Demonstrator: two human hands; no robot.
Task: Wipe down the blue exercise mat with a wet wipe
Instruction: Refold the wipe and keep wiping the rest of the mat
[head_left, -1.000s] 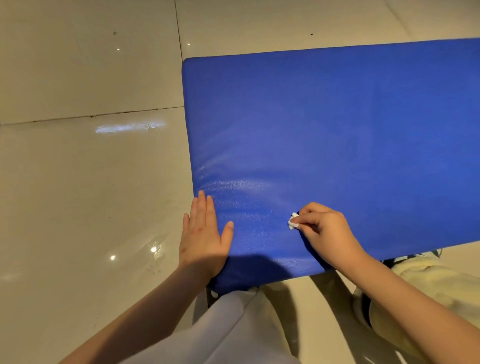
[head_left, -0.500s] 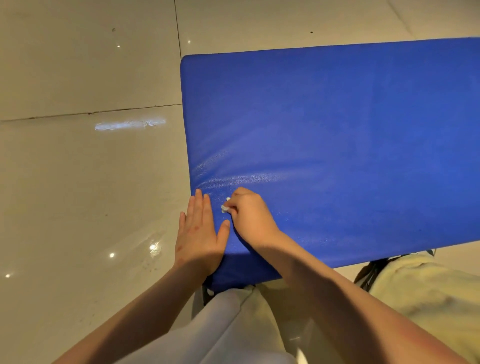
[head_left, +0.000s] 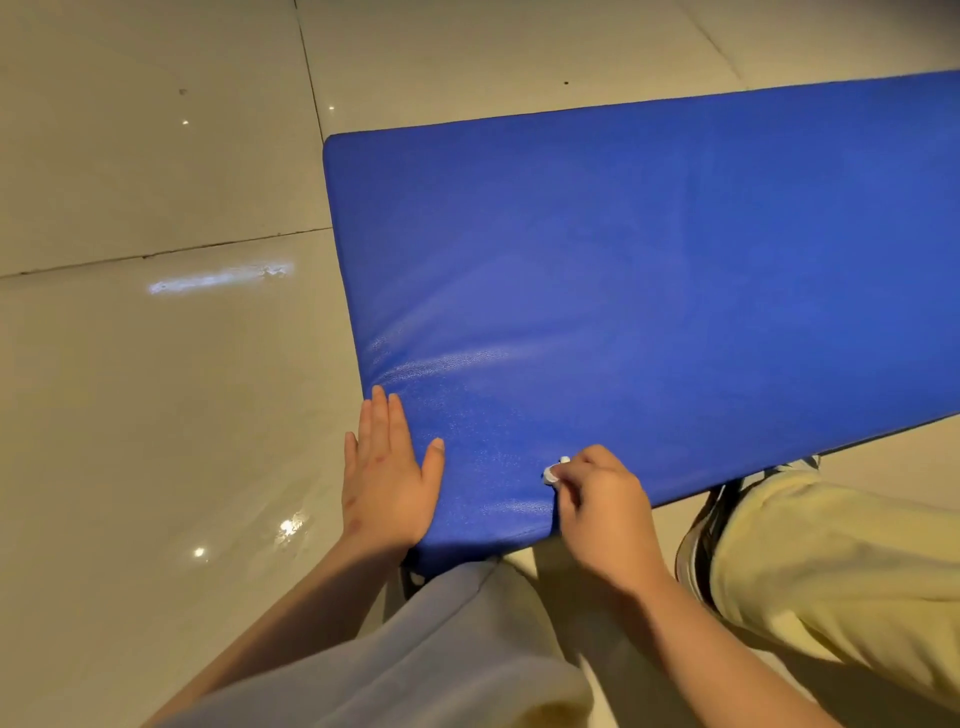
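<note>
A thick blue exercise mat (head_left: 649, 291) lies on the tiled floor and fills the middle and right of the head view. My left hand (head_left: 387, 478) rests flat with straight fingers on the mat's near left corner, its outer fingers over the edge. My right hand (head_left: 605, 499) sits at the mat's near edge, fingers curled round a small crumpled white wet wipe (head_left: 555, 470) pressed against the blue surface. Only a bit of the wipe shows past my fingers. A damp sheen shows on the mat above my left hand.
Glossy beige floor tiles (head_left: 156, 415) surround the mat, with grout lines and light reflections. My knee in grey cloth (head_left: 415, 649) sits below the mat's corner. A leg in pale yellow trousers (head_left: 841, 582) and a shoe (head_left: 701, 540) lie at the lower right.
My right hand slid with the wipe from beside my left thumb rightward and toward me along the mat's near edge. The left hand stayed put. The view tilted.
</note>
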